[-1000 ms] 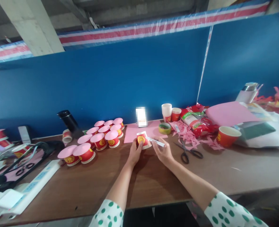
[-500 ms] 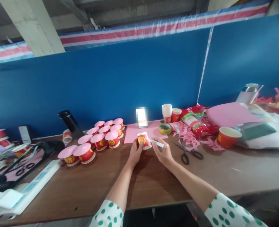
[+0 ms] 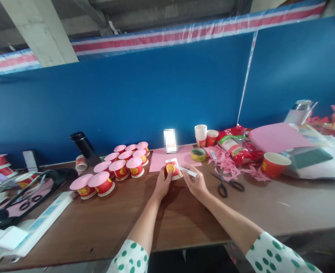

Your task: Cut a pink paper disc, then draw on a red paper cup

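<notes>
My left hand (image 3: 163, 184) grips an upside-down red paper cup (image 3: 172, 168) with a yellow emblem, standing on the wooden table (image 3: 99, 223). My right hand (image 3: 195, 182) holds a thin white stick (image 3: 187, 171), its tip at the cup's white base. A pink paper sheet (image 3: 158, 158) lies just behind the cup. To the left stand several upside-down red cups topped with pink paper discs (image 3: 119, 165).
Black scissors (image 3: 227, 183) and pink paper scraps (image 3: 226, 161) lie right of my hands, with a green tape roll (image 3: 198, 154), stacked cups (image 3: 201, 134), a red packet (image 3: 232, 146) and an open red cup (image 3: 274, 163). A white power strip (image 3: 39, 223) and cables lie at left.
</notes>
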Action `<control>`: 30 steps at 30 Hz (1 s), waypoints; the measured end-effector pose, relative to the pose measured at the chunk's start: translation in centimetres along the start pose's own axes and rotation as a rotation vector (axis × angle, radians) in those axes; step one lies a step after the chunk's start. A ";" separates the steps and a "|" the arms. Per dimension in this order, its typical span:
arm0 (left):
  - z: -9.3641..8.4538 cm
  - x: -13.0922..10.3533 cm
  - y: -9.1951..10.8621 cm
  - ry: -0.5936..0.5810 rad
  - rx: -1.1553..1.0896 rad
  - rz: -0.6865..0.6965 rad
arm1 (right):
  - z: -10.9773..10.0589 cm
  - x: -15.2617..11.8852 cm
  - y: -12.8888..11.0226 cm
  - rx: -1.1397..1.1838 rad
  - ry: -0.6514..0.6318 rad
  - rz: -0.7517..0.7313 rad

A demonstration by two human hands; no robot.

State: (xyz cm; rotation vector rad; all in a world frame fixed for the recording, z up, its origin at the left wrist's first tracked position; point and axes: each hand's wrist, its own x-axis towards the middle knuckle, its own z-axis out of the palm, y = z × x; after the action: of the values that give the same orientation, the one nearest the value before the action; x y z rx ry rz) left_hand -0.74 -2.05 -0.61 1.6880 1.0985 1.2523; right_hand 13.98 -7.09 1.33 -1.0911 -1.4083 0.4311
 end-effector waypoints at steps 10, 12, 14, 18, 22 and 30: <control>-0.1 -0.1 0.4 0.008 -0.008 0.016 | -0.5 0.0 -0.7 -0.090 -0.038 -0.065; -0.1 0.0 0.3 0.005 -0.008 0.017 | -0.5 0.0 -0.6 -0.098 -0.038 -0.070; -0.1 0.0 0.2 0.005 -0.009 0.014 | -0.5 0.0 -0.5 -0.105 -0.037 -0.067; -0.1 0.0 -0.1 0.015 -0.003 -0.008 | -0.5 0.1 -0.5 -0.103 -0.037 -0.052; 0.0 0.0 -0.2 0.011 -0.012 -0.015 | -0.6 0.1 -0.6 -0.076 -0.031 -0.061; 0.0 0.0 0.0 0.002 -0.007 0.012 | -0.3 0.1 -0.4 -0.062 -0.018 -0.059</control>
State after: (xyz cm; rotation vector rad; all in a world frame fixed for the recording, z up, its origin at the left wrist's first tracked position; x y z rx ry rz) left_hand -0.78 -2.07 -0.64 1.6907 1.0850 1.2646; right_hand 14.16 -7.32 1.75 -1.0948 -1.4739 0.3575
